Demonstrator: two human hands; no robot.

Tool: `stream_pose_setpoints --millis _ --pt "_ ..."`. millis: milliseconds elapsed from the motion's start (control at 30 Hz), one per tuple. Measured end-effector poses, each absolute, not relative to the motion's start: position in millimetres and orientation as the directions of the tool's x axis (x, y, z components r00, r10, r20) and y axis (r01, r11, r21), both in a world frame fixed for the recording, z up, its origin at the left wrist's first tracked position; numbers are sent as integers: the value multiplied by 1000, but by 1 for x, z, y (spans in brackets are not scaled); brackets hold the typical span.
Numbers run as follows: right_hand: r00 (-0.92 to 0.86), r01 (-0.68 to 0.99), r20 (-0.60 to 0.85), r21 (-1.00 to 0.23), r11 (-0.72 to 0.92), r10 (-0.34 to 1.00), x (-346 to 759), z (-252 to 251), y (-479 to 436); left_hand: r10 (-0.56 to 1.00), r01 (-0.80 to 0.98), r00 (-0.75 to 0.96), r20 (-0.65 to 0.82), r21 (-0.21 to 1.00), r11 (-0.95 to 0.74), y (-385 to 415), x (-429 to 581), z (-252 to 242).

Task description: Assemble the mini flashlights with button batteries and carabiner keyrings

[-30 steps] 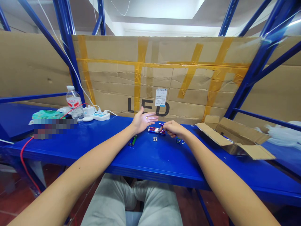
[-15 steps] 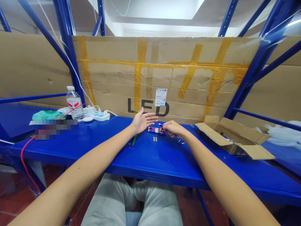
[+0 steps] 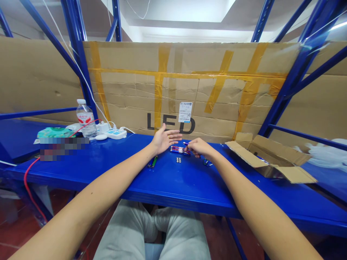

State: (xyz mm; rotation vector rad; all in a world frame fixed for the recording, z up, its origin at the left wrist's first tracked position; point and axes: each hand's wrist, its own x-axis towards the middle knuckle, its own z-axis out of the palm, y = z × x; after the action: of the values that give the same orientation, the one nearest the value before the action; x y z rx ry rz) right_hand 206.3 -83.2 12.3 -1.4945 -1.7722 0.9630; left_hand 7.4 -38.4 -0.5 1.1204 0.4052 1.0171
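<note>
My left hand (image 3: 164, 140) is held upright over the table, its fingers stretched toward the right and a ring on one of them; it holds nothing. Between the thumb and fingers of my right hand (image 3: 200, 148) is a small blue metal tube (image 3: 185, 143), whose end sticks out to the left. Just below it lie several red, silver and blue metal tubes (image 3: 177, 149) side by side. In front of them sit several small round silver pieces (image 3: 178, 160) in a tight group. Green and dark tubes (image 3: 154, 162) lie near my left wrist. Small clip-like pieces (image 3: 207, 162) are partly hidden by my right wrist.
An open cardboard box (image 3: 271, 159) stands on the right of the blue table (image 3: 168, 184). At the left are a water bottle (image 3: 85, 119), a white power strip (image 3: 117, 134) and a green packet (image 3: 54, 133). A cardboard sheet (image 3: 130, 94) rises behind the table.
</note>
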Motion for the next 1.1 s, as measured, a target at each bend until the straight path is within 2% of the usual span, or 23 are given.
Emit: stream_pose_setpoints --millis 467,700,1100 --pt "-146 568 8 -818 90 989 206 14 -86 831 -443 515 208 895 51 -39 7 -1" --pt "-47 665 44 -744 64 998 208 13 -79 841 -445 505 193 894 62 -39 7 0" --pt "-41 729 79 -679 84 996 205 18 -85 843 -446 502 194 893 60 -40 7 1"
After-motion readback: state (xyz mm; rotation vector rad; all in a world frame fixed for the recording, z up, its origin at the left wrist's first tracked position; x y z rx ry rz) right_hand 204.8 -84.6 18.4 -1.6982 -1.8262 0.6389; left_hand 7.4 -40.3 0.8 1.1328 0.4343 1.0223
